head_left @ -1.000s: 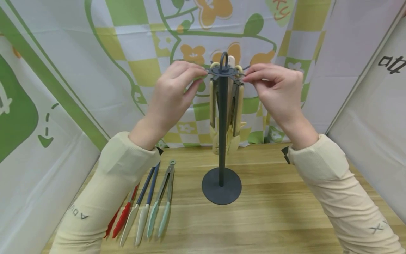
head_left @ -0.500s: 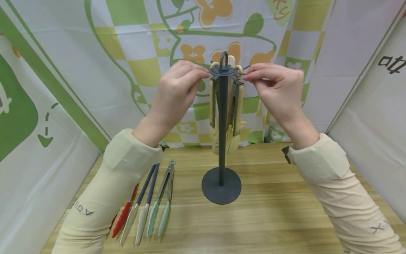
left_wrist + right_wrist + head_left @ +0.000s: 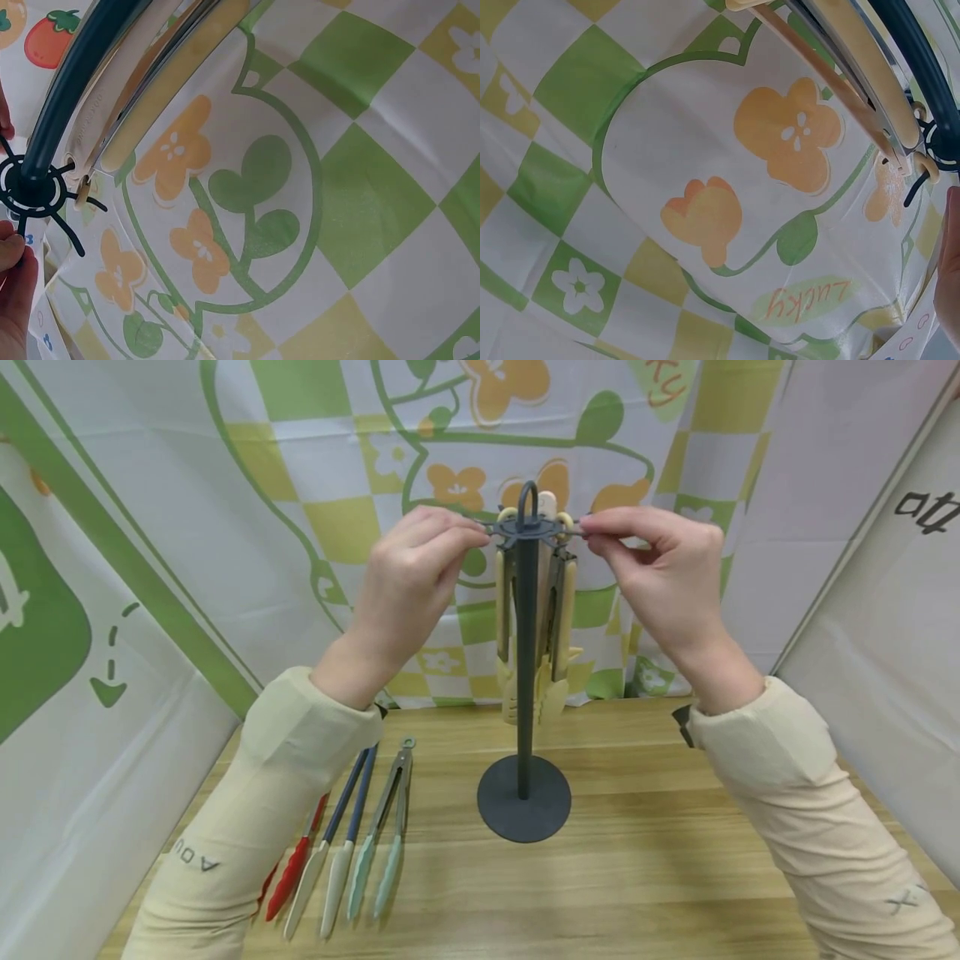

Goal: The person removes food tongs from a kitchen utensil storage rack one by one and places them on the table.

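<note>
A dark grey utensil stand (image 3: pixel 525 693) with a round base stands upright on the table, a hooked wheel at its top. My left hand (image 3: pixel 412 581) pinches a hook on the wheel's left side; in the left wrist view its fingertips (image 3: pixel 11 251) meet that hook's end. On the opposite side, my right hand (image 3: pixel 663 581) pinches another hook between thumb and fingers. From the back hooks hang yellow tongs (image 3: pixel 564 618) and a utensil with a pale pink handle (image 3: pixel 547 502), partly hidden behind the pole. In the right wrist view, the yellow tongs (image 3: pixel 862 60) hang by a ring.
Left of the base, red tongs (image 3: pixel 291 878), blue-handled tongs with pale tips (image 3: pixel 337 877) and mint-green tongs (image 3: pixel 388 868) lie side by side on the wooden table (image 3: pixel 637 877). My left sleeve partly covers the red pair. A patterned curtain (image 3: pixel 315 468) hangs behind the stand.
My right hand has shifted slightly outward along its hook. My left fingertips moved in toward the wheel, then slightly back out. The stand and the tongs on the table stay put.
</note>
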A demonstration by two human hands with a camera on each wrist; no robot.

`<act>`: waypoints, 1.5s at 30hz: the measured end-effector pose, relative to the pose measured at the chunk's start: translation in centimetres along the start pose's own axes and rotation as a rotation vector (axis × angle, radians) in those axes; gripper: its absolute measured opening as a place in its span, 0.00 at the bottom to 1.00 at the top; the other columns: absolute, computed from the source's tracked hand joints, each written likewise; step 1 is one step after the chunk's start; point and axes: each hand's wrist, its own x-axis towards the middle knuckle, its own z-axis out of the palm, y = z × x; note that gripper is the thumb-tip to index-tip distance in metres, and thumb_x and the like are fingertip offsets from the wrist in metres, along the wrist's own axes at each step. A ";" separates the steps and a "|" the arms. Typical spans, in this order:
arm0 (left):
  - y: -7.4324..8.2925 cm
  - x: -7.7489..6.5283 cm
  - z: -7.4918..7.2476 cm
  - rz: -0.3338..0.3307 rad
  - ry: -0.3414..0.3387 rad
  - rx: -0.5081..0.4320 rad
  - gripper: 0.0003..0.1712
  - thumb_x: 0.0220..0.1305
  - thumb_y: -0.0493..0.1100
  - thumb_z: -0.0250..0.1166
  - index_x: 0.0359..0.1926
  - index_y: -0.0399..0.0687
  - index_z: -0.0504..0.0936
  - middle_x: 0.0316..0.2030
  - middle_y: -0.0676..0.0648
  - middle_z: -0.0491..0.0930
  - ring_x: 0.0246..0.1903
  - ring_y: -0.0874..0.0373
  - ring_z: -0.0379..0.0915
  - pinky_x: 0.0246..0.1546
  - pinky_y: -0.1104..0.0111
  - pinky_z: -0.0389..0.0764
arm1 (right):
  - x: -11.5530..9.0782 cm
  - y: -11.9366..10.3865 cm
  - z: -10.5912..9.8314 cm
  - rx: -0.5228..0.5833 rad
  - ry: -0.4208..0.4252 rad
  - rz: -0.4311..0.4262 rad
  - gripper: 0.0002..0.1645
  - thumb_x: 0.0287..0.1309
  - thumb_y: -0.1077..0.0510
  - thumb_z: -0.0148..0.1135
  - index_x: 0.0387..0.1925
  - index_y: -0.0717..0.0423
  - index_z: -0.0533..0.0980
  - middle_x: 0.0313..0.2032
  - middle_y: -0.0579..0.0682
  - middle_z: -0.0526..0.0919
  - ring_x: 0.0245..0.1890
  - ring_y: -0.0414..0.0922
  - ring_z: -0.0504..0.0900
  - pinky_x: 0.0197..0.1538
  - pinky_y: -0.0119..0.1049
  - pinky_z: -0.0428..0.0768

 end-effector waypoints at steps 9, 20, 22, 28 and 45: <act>0.1 -0.2 0.1 -0.005 0.012 0.014 0.11 0.61 0.26 0.54 0.32 0.32 0.83 0.33 0.40 0.83 0.36 0.48 0.77 0.46 0.69 0.76 | -0.6 0.0 -0.3 0.010 -0.014 0.122 0.11 0.50 0.71 0.63 0.38 0.66 0.81 0.38 0.53 0.84 0.36 0.35 0.81 0.39 0.26 0.80; 0.2 -0.3 0.2 -0.017 0.027 0.007 0.11 0.61 0.25 0.53 0.32 0.32 0.83 0.33 0.40 0.83 0.37 0.48 0.77 0.48 0.70 0.75 | -2.5 1.0 -0.4 0.060 -0.160 0.378 0.23 0.51 0.69 0.63 0.52 0.66 0.73 0.50 0.55 0.77 0.50 0.43 0.76 0.50 0.30 0.76; 0.2 -0.3 0.2 -0.018 0.032 0.005 0.12 0.61 0.25 0.53 0.32 0.32 0.83 0.33 0.40 0.83 0.37 0.48 0.77 0.48 0.70 0.75 | -3.0 1.3 -0.3 0.066 -0.192 0.418 0.26 0.52 0.68 0.64 0.54 0.65 0.71 0.52 0.56 0.75 0.52 0.44 0.74 0.53 0.31 0.75; 0.2 -0.3 0.3 -0.017 0.046 -0.005 0.12 0.60 0.24 0.52 0.32 0.32 0.83 0.33 0.40 0.83 0.37 0.48 0.77 0.48 0.70 0.75 | -4.3 2.5 0.1 0.086 -0.284 0.505 0.32 0.52 0.64 0.65 0.59 0.63 0.67 0.56 0.57 0.72 0.56 0.47 0.70 0.58 0.31 0.70; 0.2 -0.3 0.1 -0.018 0.028 0.001 0.13 0.60 0.24 0.51 0.33 0.32 0.83 0.34 0.39 0.83 0.37 0.48 0.77 0.49 0.70 0.75 | -7.0 4.7 1.4 0.302 -0.451 0.647 0.39 0.54 0.64 0.63 0.65 0.67 0.57 0.61 0.61 0.64 0.62 0.52 0.63 0.64 0.35 0.64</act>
